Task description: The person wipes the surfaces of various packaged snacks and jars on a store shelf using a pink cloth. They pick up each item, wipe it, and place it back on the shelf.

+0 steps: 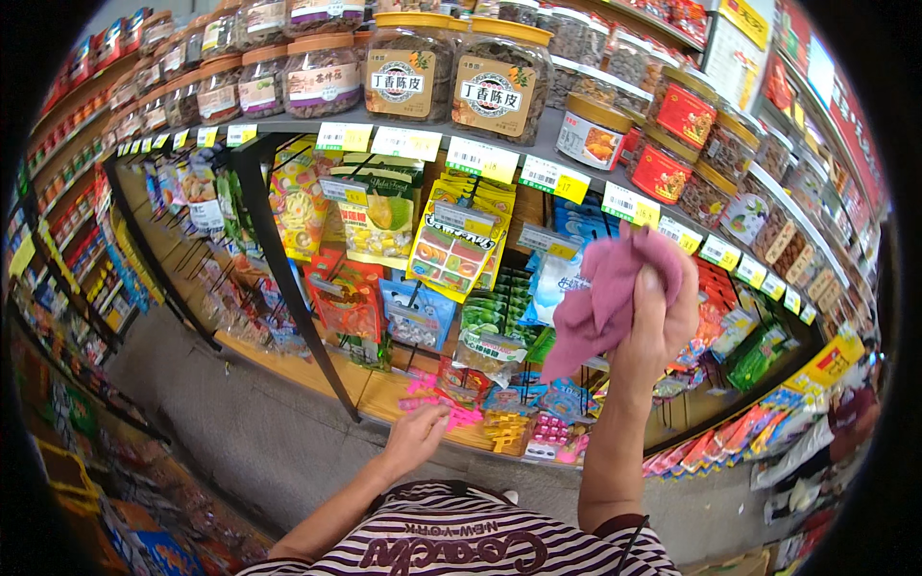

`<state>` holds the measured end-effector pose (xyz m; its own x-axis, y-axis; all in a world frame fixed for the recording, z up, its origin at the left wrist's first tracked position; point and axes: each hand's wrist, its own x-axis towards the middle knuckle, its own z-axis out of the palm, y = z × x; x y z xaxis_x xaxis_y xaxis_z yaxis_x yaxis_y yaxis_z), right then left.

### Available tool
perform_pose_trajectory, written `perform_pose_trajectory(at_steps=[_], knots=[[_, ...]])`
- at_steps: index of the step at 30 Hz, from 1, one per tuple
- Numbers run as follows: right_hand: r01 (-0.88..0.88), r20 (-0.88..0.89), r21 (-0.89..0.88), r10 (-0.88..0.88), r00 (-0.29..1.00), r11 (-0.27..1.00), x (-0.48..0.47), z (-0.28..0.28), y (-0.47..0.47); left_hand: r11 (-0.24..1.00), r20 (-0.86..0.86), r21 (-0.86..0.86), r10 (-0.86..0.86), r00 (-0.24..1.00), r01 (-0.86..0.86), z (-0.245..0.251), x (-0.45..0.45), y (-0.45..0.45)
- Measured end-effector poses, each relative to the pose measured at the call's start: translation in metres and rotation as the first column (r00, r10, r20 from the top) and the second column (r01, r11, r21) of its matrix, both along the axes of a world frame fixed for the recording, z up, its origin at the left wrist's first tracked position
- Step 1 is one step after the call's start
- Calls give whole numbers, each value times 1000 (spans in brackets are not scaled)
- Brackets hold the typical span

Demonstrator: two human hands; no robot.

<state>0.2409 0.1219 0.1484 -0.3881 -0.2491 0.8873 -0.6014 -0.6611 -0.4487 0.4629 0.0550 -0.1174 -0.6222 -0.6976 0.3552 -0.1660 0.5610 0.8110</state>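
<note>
A crumpled purple-pink cloth [605, 299] is gripped in my right hand [659, 317], raised before the shelf front at the right. The cloth hangs near a row of price tags [553, 180] on the shelf edge and partly hides the candy bags behind it. Low in the middle, my left hand [420, 435] has its fingers curled near pink plastic toys [461, 414] on the bottom wooden shelf; whether it holds anything does not show. Between the hands hang yellow candy bags [461, 241] and green candy bags [490, 327] on hooks.
Large lidded jars [500, 83] of dried snacks stand on the upper grey shelf [295, 129]. A slanting black metal post [295, 281] is left of my hands. Metal hooks with tag holders stick out from the rack. Another person [850, 425] is at the far right.
</note>
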Motion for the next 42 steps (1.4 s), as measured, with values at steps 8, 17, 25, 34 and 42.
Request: perform_pose_trajectory(at_steps=[8, 17, 25, 34, 42], knots=[[156, -207, -350, -239, 949, 924, 19, 112, -89, 998, -133, -18, 51, 990, -54, -5, 40, -14], [252, -357, -381, -393, 847, 890, 26, 181, -170, 963, -162, 60, 269, 950, -262, 2, 85, -21], [463, -600, -277, -528, 601, 842, -17, 209, -221, 940, -156, 151, 328, 932, -306, -3, 88, -38], [425, -594, 412, -116, 796, 806, 11, 223, -194, 952, -73, 193, 257, 964, -239, -10, 79, -51], [681, -782, 489, -71, 619, 545, 16, 241, -201, 931, -57, 264, 275, 960, -251, -19, 75, -55]])
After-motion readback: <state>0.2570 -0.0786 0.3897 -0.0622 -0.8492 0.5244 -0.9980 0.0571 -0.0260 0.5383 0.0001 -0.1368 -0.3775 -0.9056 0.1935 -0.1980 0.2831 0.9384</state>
